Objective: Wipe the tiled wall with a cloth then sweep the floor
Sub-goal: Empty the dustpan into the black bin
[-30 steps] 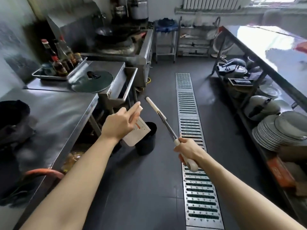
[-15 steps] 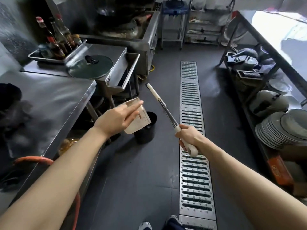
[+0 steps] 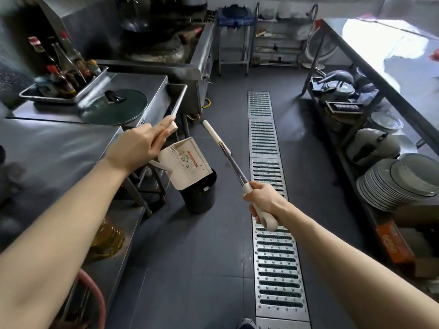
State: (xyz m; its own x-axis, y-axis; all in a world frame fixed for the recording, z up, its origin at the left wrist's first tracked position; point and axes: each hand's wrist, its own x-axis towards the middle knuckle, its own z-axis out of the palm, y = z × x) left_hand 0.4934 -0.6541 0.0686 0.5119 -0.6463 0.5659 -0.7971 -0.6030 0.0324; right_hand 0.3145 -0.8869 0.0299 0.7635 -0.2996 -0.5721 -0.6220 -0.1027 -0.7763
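My left hand [image 3: 140, 146] grips the handle of a cream dustpan [image 3: 187, 165]. The pan hangs tilted, its lower edge over the mouth of a black bin [image 3: 199, 198] on the dark floor. My right hand [image 3: 263, 203] holds the white grip of a broom stick [image 3: 228, 155]. Its metal shaft slants up and left to a white end just right of the dustpan. No brush head is in view, and neither a cloth nor a tiled wall shows.
A steel floor drain grate [image 3: 268, 233] runs down the aisle under my right arm. Steel counters [image 3: 59, 150] with a pot lid and a tray of bottles line the left. A rack with stacked plates [image 3: 394, 181] lines the right. A wok stove stands at the back.
My left hand has lifted the dustpan's handle, tipping the pan more steeply over the black bin. The right hand and stick have kept their pose.
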